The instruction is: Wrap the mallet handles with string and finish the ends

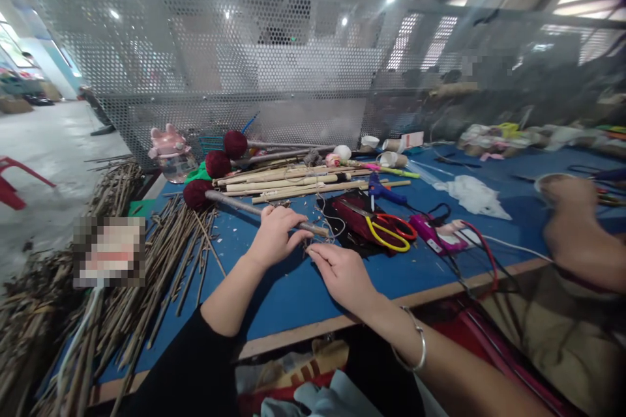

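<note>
A stick (235, 203) wrapped in greyish cord, with a dark red fuzzy ball (197, 194) on its far-left end, lies slantwise over the blue table. My left hand (278, 234) is closed over this stick near its bare wooden right end. Just below that end, my right hand (337, 267) pinches thumb against forefinger. Thin strands, perhaps twine, show between the two hands, but what the right fingertips hold is too small to make out. Scissors (386, 231) with yellow and red handles lie right of the hands on dark red and black cloth (349, 218).
Dry twigs (147, 273) are heaped at the left. Pale sticks (293, 182) and two more red-ball sticks (278, 155) lie behind my hands. A blue glue gun (384, 192) and a purple box (435, 234) stand rightward. A co-worker's arm (577, 228) reaches in at right.
</note>
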A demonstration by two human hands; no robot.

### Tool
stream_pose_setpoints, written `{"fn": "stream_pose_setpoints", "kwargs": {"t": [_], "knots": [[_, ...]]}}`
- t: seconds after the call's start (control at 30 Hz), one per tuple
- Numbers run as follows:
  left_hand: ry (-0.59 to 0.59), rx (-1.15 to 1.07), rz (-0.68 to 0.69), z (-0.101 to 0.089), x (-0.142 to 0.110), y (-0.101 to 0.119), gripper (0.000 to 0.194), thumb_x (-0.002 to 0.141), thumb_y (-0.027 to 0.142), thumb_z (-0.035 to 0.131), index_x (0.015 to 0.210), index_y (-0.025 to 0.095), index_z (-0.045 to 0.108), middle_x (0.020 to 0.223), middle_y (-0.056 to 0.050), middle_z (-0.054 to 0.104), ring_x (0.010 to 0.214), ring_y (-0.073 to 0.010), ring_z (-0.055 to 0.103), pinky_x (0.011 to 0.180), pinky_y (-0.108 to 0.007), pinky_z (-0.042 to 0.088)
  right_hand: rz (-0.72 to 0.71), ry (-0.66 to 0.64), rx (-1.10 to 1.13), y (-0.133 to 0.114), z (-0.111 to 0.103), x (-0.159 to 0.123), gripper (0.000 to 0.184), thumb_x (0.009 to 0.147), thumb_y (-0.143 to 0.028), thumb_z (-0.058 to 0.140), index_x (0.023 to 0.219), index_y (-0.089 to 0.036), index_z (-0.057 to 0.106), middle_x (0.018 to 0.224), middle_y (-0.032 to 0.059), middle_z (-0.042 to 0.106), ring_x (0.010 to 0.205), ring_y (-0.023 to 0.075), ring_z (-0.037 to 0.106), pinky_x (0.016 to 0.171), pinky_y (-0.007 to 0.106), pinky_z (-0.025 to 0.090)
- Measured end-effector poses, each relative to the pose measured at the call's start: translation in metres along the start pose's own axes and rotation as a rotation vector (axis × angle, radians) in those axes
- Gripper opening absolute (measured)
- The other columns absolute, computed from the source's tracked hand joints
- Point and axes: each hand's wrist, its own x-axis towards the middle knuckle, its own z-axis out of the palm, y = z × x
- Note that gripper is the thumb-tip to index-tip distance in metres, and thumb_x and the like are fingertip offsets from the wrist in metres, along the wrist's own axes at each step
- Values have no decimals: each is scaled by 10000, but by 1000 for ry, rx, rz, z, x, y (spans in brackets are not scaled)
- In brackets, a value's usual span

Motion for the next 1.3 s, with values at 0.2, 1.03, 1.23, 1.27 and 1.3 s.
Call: {"fn": "stream_pose_setpoints", "kwargs": {"t": [0.2, 1.03, 1.23, 1.27, 1.3], "knots": [[-30, 11, 19, -2, -1, -1, 273, 847, 449, 536, 916, 201, 627, 882, -27, 657, 862, -180, 564, 815, -353, 282, -22, 21, 6, -5, -29, 17, 244, 889, -275, 470, 838, -193, 694, 781, 42, 704, 681, 164, 619, 649, 261, 429], [-129, 9, 44, -9, -4, 5, 300, 832, 475, 515, 886, 199, 622, 824, -32, 657, 814, -183, 552, 780, -357, 278, 399, -283, 775, 36, -13, 56, 318, 637, -414, 709, 718, -119, 621, 536, -42, 517, 475, 56, 377, 461, 210, 242], [-137, -3, 36, -5, -4, 5, 260, 837, 440, 517, 887, 198, 596, 845, -29, 659, 832, -186, 556, 795, -359, 278, 545, -277, 881, 43, -2, 49, 299, 619, -397, 709, 691, -138, 577, 466, -78, 453, 366, 27, 264, 371, 205, 146], [-135, -11, 32, -4, -4, 3, 259, 836, 438, 522, 905, 196, 588, 859, -31, 657, 834, -185, 556, 802, -359, 282, 561, -269, 910, 43, -1, 47, 298, 623, -397, 706, 705, -149, 563, 455, -89, 434, 350, 24, 238, 357, 204, 127], [-129, -19, 24, -2, -4, 1, 264, 834, 438, 531, 922, 194, 580, 869, -32, 655, 832, -183, 557, 809, -357, 287, 570, -258, 944, 43, 1, 45, 298, 624, -394, 706, 722, -161, 549, 443, -102, 409, 338, 23, 212, 347, 202, 109]]}}
